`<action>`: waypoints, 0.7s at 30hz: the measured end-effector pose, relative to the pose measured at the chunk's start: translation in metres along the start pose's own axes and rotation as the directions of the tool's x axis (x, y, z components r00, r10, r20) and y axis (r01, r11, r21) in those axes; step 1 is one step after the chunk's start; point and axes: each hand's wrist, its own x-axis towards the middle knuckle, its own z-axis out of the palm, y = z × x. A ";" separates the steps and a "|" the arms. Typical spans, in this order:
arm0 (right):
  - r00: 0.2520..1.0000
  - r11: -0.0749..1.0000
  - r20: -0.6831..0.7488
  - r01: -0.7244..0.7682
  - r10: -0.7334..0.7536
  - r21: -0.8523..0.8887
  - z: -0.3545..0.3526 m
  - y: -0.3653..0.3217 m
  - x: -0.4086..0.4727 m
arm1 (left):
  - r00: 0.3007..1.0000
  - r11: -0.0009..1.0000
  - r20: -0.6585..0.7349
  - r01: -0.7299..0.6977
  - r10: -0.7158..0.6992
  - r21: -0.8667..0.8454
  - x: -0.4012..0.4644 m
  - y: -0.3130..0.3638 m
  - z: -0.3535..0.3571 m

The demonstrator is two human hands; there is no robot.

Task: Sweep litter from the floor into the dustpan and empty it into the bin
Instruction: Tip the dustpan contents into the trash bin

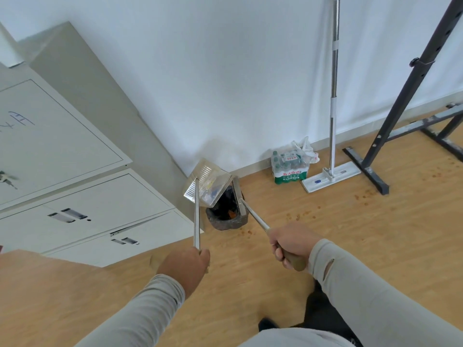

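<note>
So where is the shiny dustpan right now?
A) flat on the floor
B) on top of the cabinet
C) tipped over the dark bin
C: the left hand holds the dustpan by its long handle, tilted above the open bin.

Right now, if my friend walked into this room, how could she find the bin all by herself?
Look where the grey metal cabinet meets the white wall. On the wooden floor in that corner stands the bin, small, round and dark, with a black liner. It sits right under the tipped metal dustpan, left of the green pack of water bottles.
</note>
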 end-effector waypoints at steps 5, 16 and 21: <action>1.000 1.000 0.007 0.009 -0.009 0.001 -0.008 0.007 0.015 | 1.000 0.997 -0.013 -0.009 0.010 0.071 0.007 0.015 0.012; 0.999 0.997 0.032 0.007 -0.009 0.081 -0.015 0.015 0.019 | 0.995 0.998 -0.087 -0.056 0.056 0.000 0.022 0.019 0.024; 0.999 0.995 0.029 0.022 -0.025 0.097 -0.017 0.018 0.014 | 0.990 0.998 -0.126 -0.061 0.063 0.020 0.005 0.021 0.011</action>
